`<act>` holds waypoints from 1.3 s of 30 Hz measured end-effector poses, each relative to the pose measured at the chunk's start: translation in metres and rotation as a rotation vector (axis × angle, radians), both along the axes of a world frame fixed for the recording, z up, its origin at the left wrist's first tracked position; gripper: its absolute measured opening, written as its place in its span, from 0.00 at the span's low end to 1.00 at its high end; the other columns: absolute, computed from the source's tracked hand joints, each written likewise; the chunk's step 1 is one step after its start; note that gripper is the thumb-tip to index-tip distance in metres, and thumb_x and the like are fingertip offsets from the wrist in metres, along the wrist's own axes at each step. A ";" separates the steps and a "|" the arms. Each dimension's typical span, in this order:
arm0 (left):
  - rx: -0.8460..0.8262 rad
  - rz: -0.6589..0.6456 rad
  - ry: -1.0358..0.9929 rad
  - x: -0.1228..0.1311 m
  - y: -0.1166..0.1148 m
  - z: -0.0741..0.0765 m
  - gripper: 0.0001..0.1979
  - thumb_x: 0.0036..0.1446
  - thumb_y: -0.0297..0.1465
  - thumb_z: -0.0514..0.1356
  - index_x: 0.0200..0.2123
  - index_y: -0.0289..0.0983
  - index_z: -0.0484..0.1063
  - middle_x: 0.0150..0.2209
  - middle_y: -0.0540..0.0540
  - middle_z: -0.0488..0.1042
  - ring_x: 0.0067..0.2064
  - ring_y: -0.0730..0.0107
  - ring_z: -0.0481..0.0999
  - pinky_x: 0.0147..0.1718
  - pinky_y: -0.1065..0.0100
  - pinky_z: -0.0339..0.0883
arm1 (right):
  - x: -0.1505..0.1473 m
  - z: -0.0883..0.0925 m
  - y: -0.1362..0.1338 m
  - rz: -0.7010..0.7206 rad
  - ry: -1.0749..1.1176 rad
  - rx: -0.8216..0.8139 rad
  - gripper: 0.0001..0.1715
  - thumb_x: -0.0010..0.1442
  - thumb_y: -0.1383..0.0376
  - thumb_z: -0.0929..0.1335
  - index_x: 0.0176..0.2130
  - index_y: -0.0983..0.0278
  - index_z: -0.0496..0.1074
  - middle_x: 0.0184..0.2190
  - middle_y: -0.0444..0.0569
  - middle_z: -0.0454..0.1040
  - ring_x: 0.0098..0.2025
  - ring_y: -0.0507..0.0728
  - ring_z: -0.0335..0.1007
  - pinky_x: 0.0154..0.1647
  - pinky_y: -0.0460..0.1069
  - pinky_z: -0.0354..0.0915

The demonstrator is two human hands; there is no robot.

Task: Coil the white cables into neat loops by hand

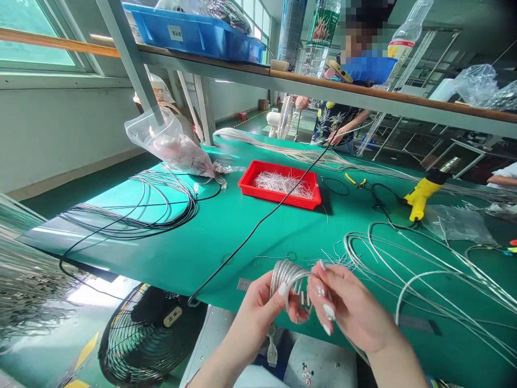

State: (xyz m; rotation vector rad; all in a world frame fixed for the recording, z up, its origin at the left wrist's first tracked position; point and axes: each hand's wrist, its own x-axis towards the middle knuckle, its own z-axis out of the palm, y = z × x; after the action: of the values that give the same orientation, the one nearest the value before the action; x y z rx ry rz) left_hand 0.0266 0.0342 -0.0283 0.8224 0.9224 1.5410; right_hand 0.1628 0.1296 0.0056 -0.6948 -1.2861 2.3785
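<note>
My left hand [264, 299] is closed around a coiled bundle of clear-jacketed silvery cable [286, 276], its thumb pressed across the loops. Close beside it, my right hand [347, 302] pinches a stretch of the same cable between thumb and fingers, at the right side of the coil. From under the left hand a pale plug [272, 353] hangs down over my lap. Both hands are just above the front edge of the green tabletop [226, 237]. Thin white strands [339, 258] lie on the table right behind the coil.
A red tray [278, 203] holds thin white pieces. Black cable [169, 218] lies coiled at left, grey cable [375, 253] at right. A yellow heat gun [422, 196] rests behind. A shelf [242, 70] spans above, a floor fan [149, 334] stands below, and a person [335, 121] works opposite.
</note>
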 end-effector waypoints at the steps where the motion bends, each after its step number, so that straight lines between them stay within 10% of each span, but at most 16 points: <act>1: -0.012 -0.018 -0.026 0.001 -0.001 0.000 0.19 0.59 0.47 0.61 0.28 0.36 0.70 0.21 0.49 0.72 0.25 0.71 0.69 0.32 0.70 0.63 | 0.000 -0.001 0.003 -0.073 -0.039 0.082 0.26 0.57 0.47 0.72 0.25 0.65 0.66 0.18 0.39 0.62 0.18 0.45 0.57 0.18 0.41 0.56; 11: -0.068 -0.099 -0.284 0.006 0.006 -0.003 0.21 0.56 0.44 0.64 0.23 0.34 0.67 0.14 0.50 0.66 0.17 0.77 0.62 0.25 0.72 0.58 | -0.006 -0.019 0.016 -0.289 -0.199 0.321 0.29 0.55 0.41 0.70 0.31 0.64 0.68 0.24 0.43 0.66 0.22 0.48 0.58 0.18 0.42 0.58; 19: -0.098 -0.135 -0.411 0.009 0.009 -0.005 0.16 0.55 0.40 0.65 0.26 0.32 0.72 0.12 0.48 0.67 0.18 0.75 0.61 0.23 0.73 0.58 | -0.011 -0.028 0.014 -0.576 -0.337 0.936 0.27 0.68 0.48 0.58 0.31 0.63 0.69 0.26 0.46 0.70 0.28 0.51 0.64 0.29 0.44 0.62; 24: -0.105 -0.188 -0.445 0.012 0.009 -0.008 0.18 0.51 0.43 0.67 0.29 0.31 0.74 0.12 0.51 0.66 0.15 0.78 0.61 0.21 0.75 0.58 | -0.017 -0.028 0.012 -0.676 -0.338 1.032 0.24 0.70 0.52 0.57 0.32 0.63 0.68 0.27 0.46 0.71 0.30 0.51 0.66 0.32 0.44 0.63; 39: 0.014 -0.103 -0.577 0.006 -0.001 -0.012 0.16 0.57 0.40 0.65 0.27 0.34 0.70 0.12 0.57 0.57 0.14 0.81 0.55 0.22 0.75 0.60 | -0.009 -0.036 0.018 -0.466 -0.354 1.163 0.24 0.70 0.52 0.57 0.32 0.63 0.69 0.25 0.45 0.71 0.25 0.50 0.63 0.27 0.44 0.59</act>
State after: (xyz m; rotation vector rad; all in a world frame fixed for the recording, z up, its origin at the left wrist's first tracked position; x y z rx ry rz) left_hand 0.0328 0.0335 -0.0403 0.3860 0.4380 1.5715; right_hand 0.1540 0.1477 -0.0306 -0.8625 -2.0204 0.8777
